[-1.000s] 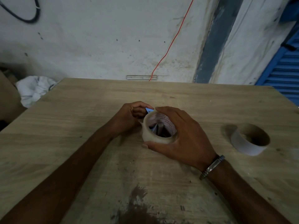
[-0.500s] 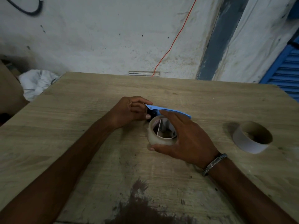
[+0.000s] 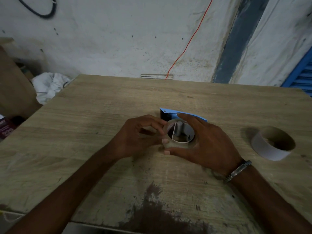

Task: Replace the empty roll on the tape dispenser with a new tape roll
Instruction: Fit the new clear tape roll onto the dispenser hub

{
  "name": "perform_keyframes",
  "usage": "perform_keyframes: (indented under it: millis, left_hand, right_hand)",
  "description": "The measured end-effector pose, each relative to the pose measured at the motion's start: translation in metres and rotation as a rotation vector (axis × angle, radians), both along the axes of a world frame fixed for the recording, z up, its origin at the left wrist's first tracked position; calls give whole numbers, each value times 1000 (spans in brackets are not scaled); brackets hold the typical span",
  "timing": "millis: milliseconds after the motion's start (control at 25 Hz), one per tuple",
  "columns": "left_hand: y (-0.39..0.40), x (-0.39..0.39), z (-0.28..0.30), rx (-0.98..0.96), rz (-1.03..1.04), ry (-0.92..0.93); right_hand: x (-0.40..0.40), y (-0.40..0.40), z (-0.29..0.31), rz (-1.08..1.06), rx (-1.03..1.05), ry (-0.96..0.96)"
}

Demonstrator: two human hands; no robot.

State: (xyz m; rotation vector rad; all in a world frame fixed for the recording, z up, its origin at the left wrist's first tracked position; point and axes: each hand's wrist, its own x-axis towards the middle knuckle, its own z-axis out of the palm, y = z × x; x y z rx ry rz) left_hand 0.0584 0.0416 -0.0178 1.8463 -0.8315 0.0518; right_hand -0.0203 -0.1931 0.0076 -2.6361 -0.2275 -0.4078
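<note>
Within the right hand grip sits the tape roll, left hand touching.

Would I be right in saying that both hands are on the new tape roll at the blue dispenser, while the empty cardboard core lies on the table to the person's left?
Not quite: the head view shows the empty cardboard core on the table to the person's right. The left hand and right hand are on the new tape roll at the blue dispenser.
</note>
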Motion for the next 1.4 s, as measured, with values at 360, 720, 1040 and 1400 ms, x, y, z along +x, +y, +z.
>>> perform_keyframes:
  millis: [360,720,1040,1400]
  left_hand:
    - [-11,-7,1,-94,188,506]
    - [-2,-5,3,-65,-5,625]
    - [16,9,3,125,-11,306]
    - [25,14,5,140,-76,223]
  right_hand:
    - [19,-30,0,-45,340,36]
    - [12,-15,-9,119,46,113]
    - [21,-41,-7,217,281,248]
    - [23,-54,2,319,274,331]
